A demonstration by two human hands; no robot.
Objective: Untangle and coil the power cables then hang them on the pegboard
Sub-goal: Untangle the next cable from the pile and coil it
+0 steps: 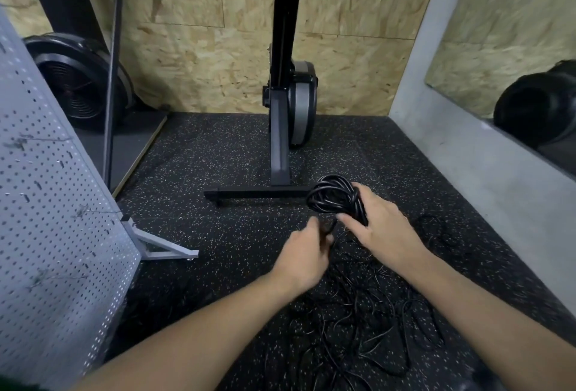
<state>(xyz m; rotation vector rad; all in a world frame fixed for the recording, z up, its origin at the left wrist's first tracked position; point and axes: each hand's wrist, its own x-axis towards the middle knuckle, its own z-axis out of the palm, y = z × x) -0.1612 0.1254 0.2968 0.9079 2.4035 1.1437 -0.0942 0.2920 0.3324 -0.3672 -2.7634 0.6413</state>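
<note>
stage: first cable part-coiled | right hand (383, 228) grips black cable coil (335, 196), centre | left hand (307, 253) pinches trailing strand (331, 230) | tangled cables (358, 312) heaped near, on the floor | pegboard (56, 203) left, no cable visibly hung

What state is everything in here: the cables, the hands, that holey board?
coiled cable: looped up, held off the floor.
right hand: grips the coiled cable.
left hand: pinches a loose strand below the coil.
cable pile: tangled on the floor.
pegboard: upright, no cable hung on its visible part.
</note>
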